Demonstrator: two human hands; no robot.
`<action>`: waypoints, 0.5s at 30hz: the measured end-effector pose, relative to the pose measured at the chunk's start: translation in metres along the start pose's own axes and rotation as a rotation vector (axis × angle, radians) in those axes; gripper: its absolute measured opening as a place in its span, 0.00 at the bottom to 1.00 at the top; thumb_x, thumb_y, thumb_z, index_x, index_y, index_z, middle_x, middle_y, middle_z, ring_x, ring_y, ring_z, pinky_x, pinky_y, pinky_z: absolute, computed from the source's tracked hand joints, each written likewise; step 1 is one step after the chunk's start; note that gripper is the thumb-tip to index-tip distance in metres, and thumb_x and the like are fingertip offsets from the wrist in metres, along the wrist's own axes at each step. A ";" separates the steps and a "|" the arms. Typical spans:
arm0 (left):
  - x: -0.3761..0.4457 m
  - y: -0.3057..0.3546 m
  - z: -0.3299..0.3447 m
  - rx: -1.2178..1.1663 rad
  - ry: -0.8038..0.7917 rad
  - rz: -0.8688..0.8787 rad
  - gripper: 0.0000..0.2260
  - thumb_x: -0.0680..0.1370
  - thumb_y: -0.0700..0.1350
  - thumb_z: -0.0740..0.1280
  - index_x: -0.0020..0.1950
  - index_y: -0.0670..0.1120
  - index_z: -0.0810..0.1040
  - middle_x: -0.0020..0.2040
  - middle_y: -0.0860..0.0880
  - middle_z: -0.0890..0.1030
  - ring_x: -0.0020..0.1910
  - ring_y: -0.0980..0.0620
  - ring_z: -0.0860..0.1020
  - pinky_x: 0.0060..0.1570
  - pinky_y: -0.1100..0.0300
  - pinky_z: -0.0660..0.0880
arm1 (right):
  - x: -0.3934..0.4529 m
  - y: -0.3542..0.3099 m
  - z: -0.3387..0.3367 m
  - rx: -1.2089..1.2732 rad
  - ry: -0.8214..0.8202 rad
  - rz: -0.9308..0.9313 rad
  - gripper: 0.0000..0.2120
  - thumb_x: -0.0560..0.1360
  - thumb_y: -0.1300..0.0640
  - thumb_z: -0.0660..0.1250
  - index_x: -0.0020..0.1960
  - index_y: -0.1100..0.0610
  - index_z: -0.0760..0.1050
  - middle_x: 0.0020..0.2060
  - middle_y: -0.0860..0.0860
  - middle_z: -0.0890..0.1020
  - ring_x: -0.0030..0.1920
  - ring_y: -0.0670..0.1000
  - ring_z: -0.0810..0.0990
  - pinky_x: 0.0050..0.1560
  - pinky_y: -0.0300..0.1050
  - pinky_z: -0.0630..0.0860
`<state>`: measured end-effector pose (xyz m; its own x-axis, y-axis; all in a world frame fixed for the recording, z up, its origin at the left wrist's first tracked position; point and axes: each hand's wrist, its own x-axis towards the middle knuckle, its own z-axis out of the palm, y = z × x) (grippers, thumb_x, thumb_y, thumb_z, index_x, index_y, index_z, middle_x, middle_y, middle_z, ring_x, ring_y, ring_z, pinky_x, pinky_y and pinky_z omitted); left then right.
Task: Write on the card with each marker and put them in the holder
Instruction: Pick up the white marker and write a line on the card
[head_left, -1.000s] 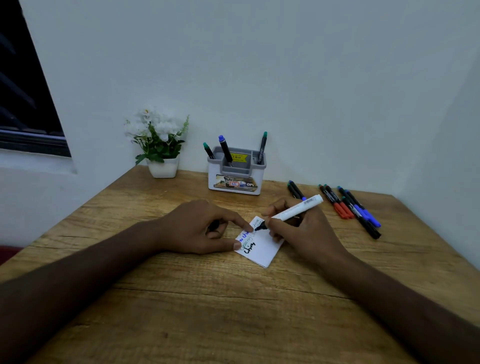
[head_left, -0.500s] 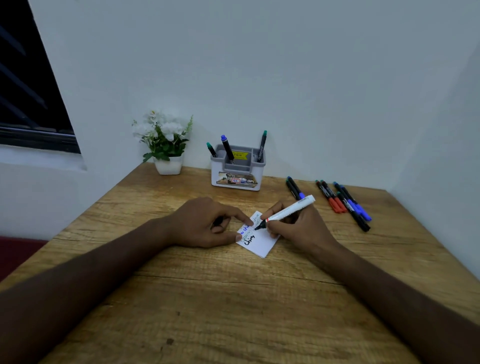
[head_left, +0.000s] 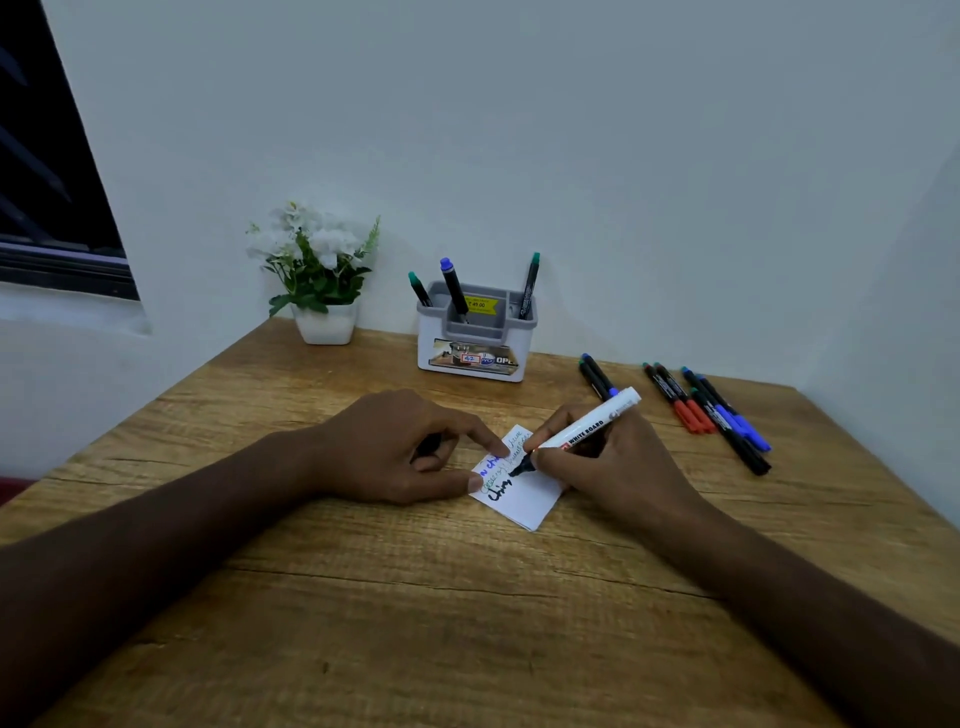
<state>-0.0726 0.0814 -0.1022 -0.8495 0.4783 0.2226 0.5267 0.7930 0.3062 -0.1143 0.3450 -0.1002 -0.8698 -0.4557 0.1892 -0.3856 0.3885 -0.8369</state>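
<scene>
A small white card (head_left: 530, 498) lies on the wooden table (head_left: 467, 597), with blue, green and black writing on it. My right hand (head_left: 608, 457) grips a white whiteboard marker (head_left: 587, 428), its black tip touching the card. My left hand (head_left: 410, 447) pins the card's left edge with index finger and thumb and has a dark cap tucked in its curled fingers. The grey and white holder (head_left: 475, 338) stands at the back with three markers in it. Several loose markers (head_left: 717, 410) lie to the right.
A white pot with white flowers (head_left: 319, 280) stands at the back left, near the wall. A dark window (head_left: 47, 171) is at the far left. Walls close the table at the back and right.
The marker tip has moved down the card, adding to the black writing. The camera has shifted slightly; my left hand still holds the card.
</scene>
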 end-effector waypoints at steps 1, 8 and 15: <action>0.000 0.000 0.000 0.000 -0.001 0.001 0.16 0.81 0.61 0.69 0.69 0.64 0.77 0.32 0.55 0.78 0.33 0.57 0.78 0.33 0.57 0.69 | 0.001 0.001 0.000 -0.002 0.003 0.002 0.04 0.75 0.60 0.76 0.45 0.52 0.87 0.41 0.43 0.90 0.44 0.44 0.88 0.36 0.34 0.79; -0.001 0.002 -0.001 -0.004 -0.011 -0.006 0.17 0.80 0.61 0.68 0.69 0.64 0.77 0.32 0.55 0.78 0.33 0.57 0.78 0.33 0.56 0.69 | 0.000 0.000 0.000 0.001 0.004 0.004 0.03 0.75 0.60 0.76 0.45 0.53 0.87 0.40 0.40 0.89 0.42 0.40 0.87 0.34 0.31 0.77; -0.002 0.003 -0.001 -0.012 -0.008 -0.004 0.16 0.81 0.60 0.69 0.69 0.65 0.77 0.32 0.53 0.79 0.33 0.55 0.78 0.34 0.57 0.69 | 0.002 0.003 0.001 -0.001 0.025 0.022 0.02 0.75 0.57 0.75 0.45 0.52 0.87 0.41 0.44 0.90 0.42 0.42 0.88 0.35 0.35 0.78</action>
<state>-0.0688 0.0825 -0.1003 -0.8517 0.4783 0.2141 0.5237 0.7901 0.3184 -0.1170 0.3443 -0.1023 -0.8854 -0.4271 0.1835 -0.3668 0.3993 -0.8403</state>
